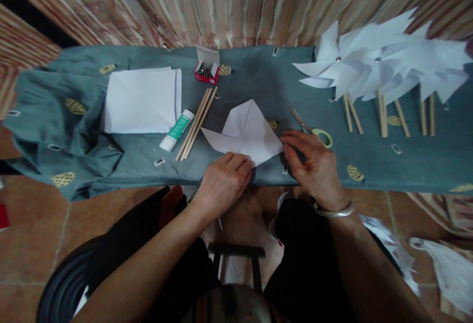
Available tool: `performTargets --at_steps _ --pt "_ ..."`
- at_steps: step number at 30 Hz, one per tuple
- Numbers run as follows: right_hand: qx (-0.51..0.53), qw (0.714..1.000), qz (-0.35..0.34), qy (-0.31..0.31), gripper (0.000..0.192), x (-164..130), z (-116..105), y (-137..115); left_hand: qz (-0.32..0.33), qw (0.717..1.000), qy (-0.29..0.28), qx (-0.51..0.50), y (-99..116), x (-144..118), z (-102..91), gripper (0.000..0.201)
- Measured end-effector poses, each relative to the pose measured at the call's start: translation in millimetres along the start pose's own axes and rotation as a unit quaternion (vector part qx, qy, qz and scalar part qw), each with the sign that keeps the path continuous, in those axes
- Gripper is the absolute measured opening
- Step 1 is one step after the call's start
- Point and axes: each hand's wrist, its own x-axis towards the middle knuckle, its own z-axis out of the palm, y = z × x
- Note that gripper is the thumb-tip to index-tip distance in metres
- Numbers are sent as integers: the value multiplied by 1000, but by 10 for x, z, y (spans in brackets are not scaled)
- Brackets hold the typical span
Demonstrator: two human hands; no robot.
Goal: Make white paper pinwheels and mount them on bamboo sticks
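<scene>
A white folded paper pinwheel shape lies on the grey-green cloth at the near middle. My left hand rests with curled fingers on the paper's near edge. My right hand, with a silver bangle at the wrist, pinches the paper's right corner. Yellow-handled scissors lie just beyond my right hand. Three wooden sticks and a glue stick lie to the left of the paper.
A stack of white paper sheets lies at the left. A small red box of pins stands open at the back. Several finished white pinwheels on sticks lie at the right. Paper scraps lie on the tiled floor.
</scene>
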Motion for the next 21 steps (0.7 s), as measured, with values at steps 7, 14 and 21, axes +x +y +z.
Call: performTargets --at_steps 7,14,21 --pt "72 997 24 -21 30 17 10 27 0 1000 -2 4 7 -8 -24 18" --pt "152 984 56 -69 33 24 -12 48 4 1000 7 4 -10 -25 -39 16" --pt "174 978 51 -101 35 -18 -75 97 8 1000 15 7 -29 -95 -95 16"
